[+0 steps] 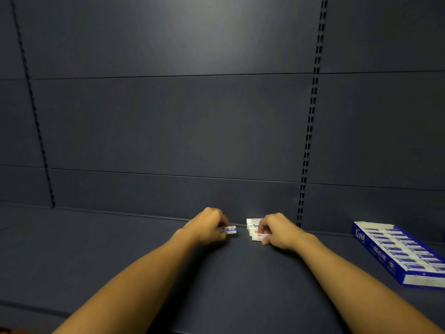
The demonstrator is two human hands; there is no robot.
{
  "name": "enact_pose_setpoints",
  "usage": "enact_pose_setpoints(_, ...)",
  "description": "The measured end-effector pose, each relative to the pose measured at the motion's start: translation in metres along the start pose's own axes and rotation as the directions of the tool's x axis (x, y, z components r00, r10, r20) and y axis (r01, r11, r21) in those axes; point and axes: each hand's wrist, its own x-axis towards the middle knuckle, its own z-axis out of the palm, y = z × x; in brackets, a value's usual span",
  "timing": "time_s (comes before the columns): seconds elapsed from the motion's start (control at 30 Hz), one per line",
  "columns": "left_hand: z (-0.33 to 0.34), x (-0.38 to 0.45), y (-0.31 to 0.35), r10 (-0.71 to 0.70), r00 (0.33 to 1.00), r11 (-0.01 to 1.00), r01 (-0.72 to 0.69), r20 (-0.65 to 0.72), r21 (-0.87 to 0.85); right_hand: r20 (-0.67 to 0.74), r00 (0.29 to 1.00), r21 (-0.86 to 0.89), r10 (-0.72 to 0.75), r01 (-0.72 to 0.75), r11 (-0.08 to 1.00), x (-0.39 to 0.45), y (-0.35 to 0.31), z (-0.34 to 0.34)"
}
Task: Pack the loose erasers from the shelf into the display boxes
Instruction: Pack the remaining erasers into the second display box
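Right now left hand (209, 225) pinches one eraser (230, 229); right hand (277, 231) grips stacked erasers (254, 229); blue box (399, 254) reads "line"

Dark grey shelf (120, 249) here. Small cluster of loose erasers (252, 227) sits near the back wall, and a blue display box (375, 259) packed with erasers lies off right.

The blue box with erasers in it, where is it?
In the head view the blue display box lies on the shelf at the far right, apart from the right hand and its row of loose erasers.
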Motion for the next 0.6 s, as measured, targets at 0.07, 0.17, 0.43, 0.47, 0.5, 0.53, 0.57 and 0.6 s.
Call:
enact_pose_setpoints(0.07, 0.0, -0.002, -0.004, -0.003, 1.0, 1.0, 0.003, 0.009, -0.004, 0.003, 1.0, -0.005, 0.006, -0.006, 1.0, 0.002, -0.002, 0.002)
enact_pose_setpoints(0.17, 0.0, -0.004, -0.007, -0.005, 1.0, 1.0, 0.005, 0.017, -0.021, 0.021, 1.0, -0.022, 0.008, -0.008, 1.0, 0.004, -0.005, 0.001)
enact_pose_setpoints(0.43, 0.002, 0.002, -0.002, 0.054, 0.998, 0.998, -0.053, 0.021, -0.034, 0.005, 0.997, -0.091, 0.074, -0.073, 0.993, -0.012, -0.008, -0.004)
enact_pose_setpoints(0.47, 0.002, 0.004, 0.0, 0.072, 0.997, 0.997, -0.071, 0.022, -0.03, 0.001, 0.996, -0.092, 0.084, -0.084, 0.992, -0.015, -0.007, -0.006)
enact_pose_setpoints(0.5, 0.003, 0.006, 0.002, 0.091, 0.996, 0.996, -0.091, 0.019, -0.027, -0.001, 0.995, -0.085, 0.096, -0.096, 0.992, -0.018, -0.006, -0.007)
enact_pose_setpoints(0.53, 0.003, 0.008, 0.005, 0.111, 0.994, 0.994, -0.111, 0.015, -0.025, -0.002, 0.994, -0.071, 0.109, -0.109, 0.992, -0.022, -0.005, -0.009)
enact_pose_setpoints(0.57, 0.004, 0.011, 0.008, 0.131, 0.991, 0.991, -0.131, 0.012, -0.027, -0.002, 0.992, -0.058, 0.125, -0.124, 0.991, -0.026, -0.004, -0.01)
enact_pose_setpoints(0.6, 0.004, 0.014, 0.011, 0.151, 0.988, 0.988, -0.151, 0.011, -0.033, -0.003, 0.99, -0.053, 0.138, -0.138, 0.989, -0.031, -0.003, -0.013)
